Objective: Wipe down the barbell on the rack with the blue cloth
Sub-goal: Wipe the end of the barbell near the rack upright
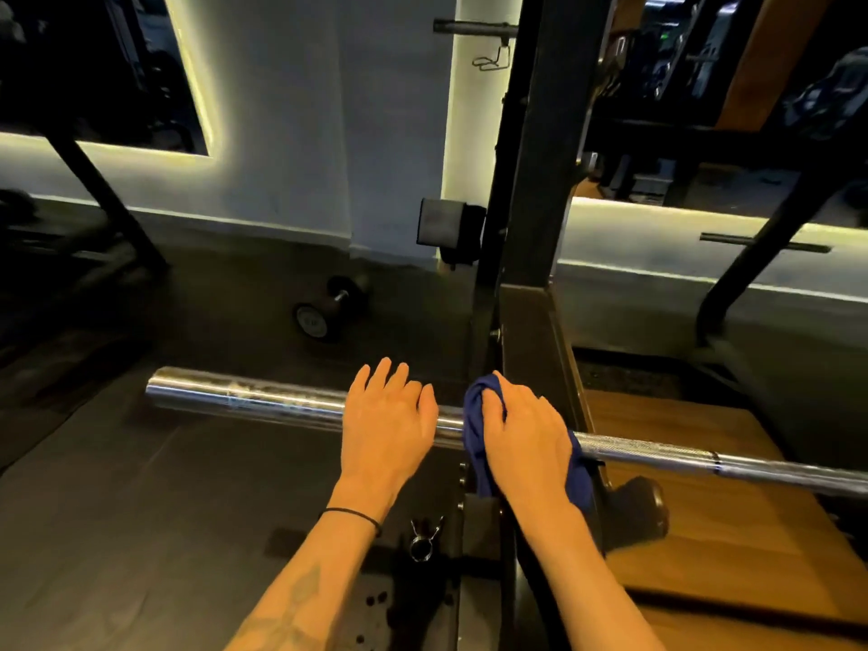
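Note:
A chrome barbell (253,399) runs from the left across the black rack upright (530,227) and on to the right edge. My left hand (387,425) rests flat on the thick sleeve, fingers spread over its top. Just to the right, my right hand (521,434) presses the blue cloth (474,429) around the bar where the sleeve meets the thinner knurled shaft. Cloth ends hang below the bar. The bar under both hands is hidden.
A dumbbell (324,310) lies on the dark rubber floor beyond the bar. A spring collar clip (422,540) sits on the rack's base near my left wrist. A wooden platform (732,519) lies to the right. Angled rack braces stand at far left and right.

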